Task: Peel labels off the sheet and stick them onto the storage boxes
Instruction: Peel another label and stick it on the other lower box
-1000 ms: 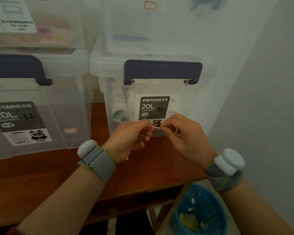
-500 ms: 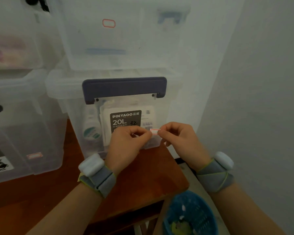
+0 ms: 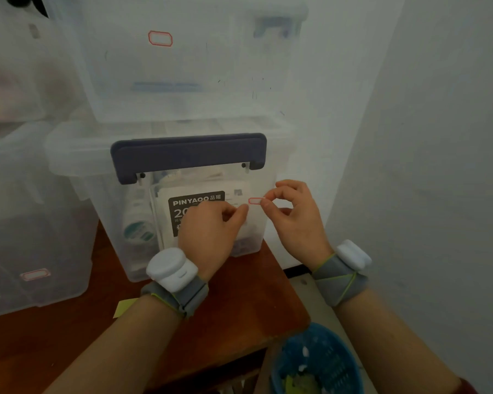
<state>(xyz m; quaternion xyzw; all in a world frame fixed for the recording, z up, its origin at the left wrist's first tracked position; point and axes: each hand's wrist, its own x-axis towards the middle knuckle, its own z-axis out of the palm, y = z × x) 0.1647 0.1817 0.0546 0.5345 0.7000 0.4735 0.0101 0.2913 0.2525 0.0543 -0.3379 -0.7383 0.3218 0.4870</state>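
Note:
A small white label with a red border [image 3: 256, 201] is pinched at its right end between thumb and forefinger of my right hand [image 3: 292, 214]. It hangs in front of the upper right face of a clear storage box [image 3: 111, 211] with a dark blue handle [image 3: 188, 155]; I cannot tell whether it touches the plastic. My left hand [image 3: 211, 231] is just left of it, fingertips pinched together in front of the box's black printed sticker; whether it grips the label sheet is hidden. A clear box [image 3: 182, 66] stacked above carries a red-bordered label [image 3: 160, 38].
Another clear box [image 3: 34, 237] at the left bears a red-bordered label [image 3: 35, 274]. All stand on a brown wooden table [image 3: 239, 302], whose right corner is near a white wall [image 3: 439, 137]. A yellow paper scrap [image 3: 125, 306] lies on the table. A blue basket [image 3: 316, 362] sits on the floor below.
The view has swung right and closer to the handled box. Both hands rose from its lower front; my right hand carried the label up and right, away from my left hand.

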